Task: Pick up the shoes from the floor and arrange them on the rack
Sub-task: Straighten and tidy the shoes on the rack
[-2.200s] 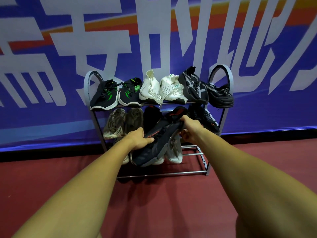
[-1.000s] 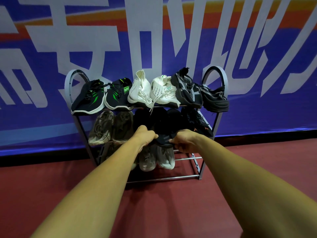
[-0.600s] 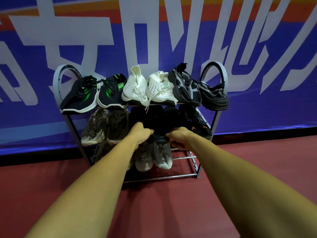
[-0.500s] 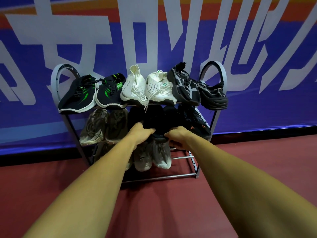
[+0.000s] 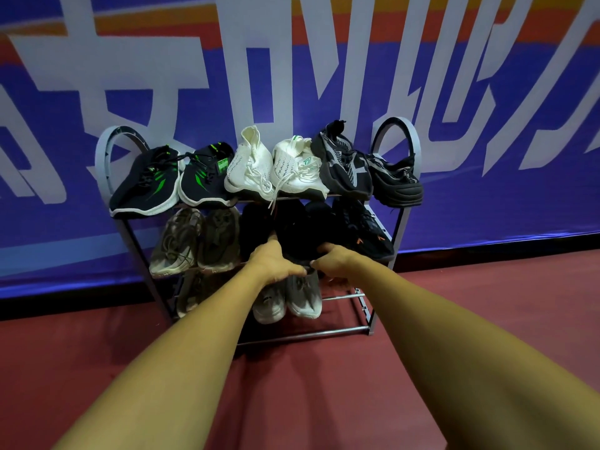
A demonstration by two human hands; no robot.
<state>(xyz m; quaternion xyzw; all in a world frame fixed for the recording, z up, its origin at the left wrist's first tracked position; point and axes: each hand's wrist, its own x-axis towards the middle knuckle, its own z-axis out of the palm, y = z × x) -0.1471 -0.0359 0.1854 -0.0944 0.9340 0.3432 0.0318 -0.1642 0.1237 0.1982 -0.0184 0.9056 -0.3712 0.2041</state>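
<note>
A grey metal shoe rack (image 5: 398, 134) with three shelves stands against the banner wall. On its middle shelf lies a black shoe (image 5: 303, 235), toe pointing inward. My left hand (image 5: 276, 261) grips its heel from the left and my right hand (image 5: 334, 259) grips it from the right. Beside it on that shelf sit two grey-beige shoes (image 5: 194, 240) on the left and a black shoe with orange marks (image 5: 367, 230) on the right. The top shelf carries black-green shoes (image 5: 172, 180), white shoes (image 5: 276, 167) and black-grey shoes (image 5: 367, 170). Light grey shoes (image 5: 289, 300) rest on the bottom shelf.
A blue banner (image 5: 487, 76) with large white characters covers the wall behind the rack. Dark red floor (image 5: 308, 384) spreads in front of the rack. The right part of the bottom shelf shows bare rails (image 5: 344, 331).
The black shoe went from held tilted in front of the rack to lying on the middle shelf. Both hands followed it inward and stay on its heel.
</note>
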